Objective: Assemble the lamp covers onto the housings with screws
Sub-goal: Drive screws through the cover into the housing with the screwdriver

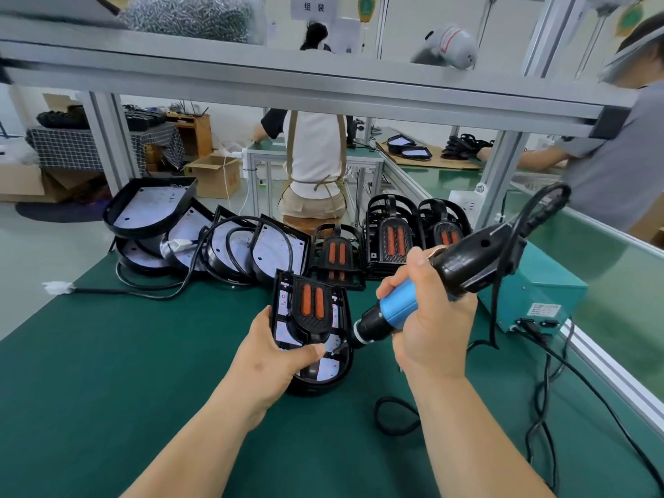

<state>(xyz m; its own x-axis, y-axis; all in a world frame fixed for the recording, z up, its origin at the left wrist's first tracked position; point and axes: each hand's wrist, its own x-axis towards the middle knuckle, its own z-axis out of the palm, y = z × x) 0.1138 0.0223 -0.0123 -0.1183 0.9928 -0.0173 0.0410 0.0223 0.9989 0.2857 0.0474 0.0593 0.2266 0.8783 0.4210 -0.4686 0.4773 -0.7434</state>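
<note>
While left hand grips rounded black housing, blue-barrelled screwdriver

cardboard box and aproned person beyond the bench

Bare left grip, bare right grip

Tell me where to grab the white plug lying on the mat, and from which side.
Probably pinch the white plug across its blocky body from above. It lies flat on the green mat, its black cable running off to the right, so the left end and top are free.
</note>
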